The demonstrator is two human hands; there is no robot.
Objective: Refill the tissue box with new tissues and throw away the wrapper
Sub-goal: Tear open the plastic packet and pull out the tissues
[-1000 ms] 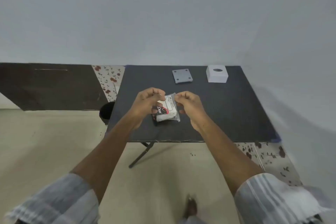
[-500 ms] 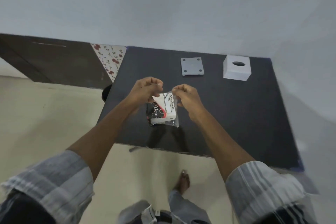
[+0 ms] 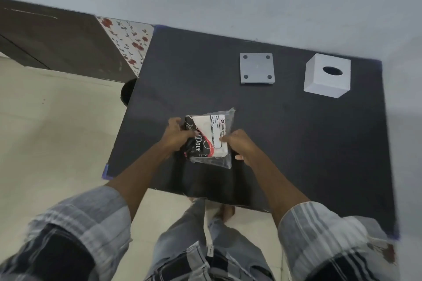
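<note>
A person's left hand point(image 3: 177, 136) and right hand point(image 3: 239, 145) grip a sealed tissue pack point(image 3: 209, 138) from either side, fingers clamped on its clear wrapper, low over the near middle of the dark worktop point(image 3: 296, 132). The step in hand appears to be opening the pack; next the wrapper must be torn and the tissues carried to the white tissue box point(image 3: 327, 75) at the far right, beside its grey base plate point(image 3: 257, 68).

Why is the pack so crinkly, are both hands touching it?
Touching. The head view shows the left hand and right hand gripping the pack.
</note>
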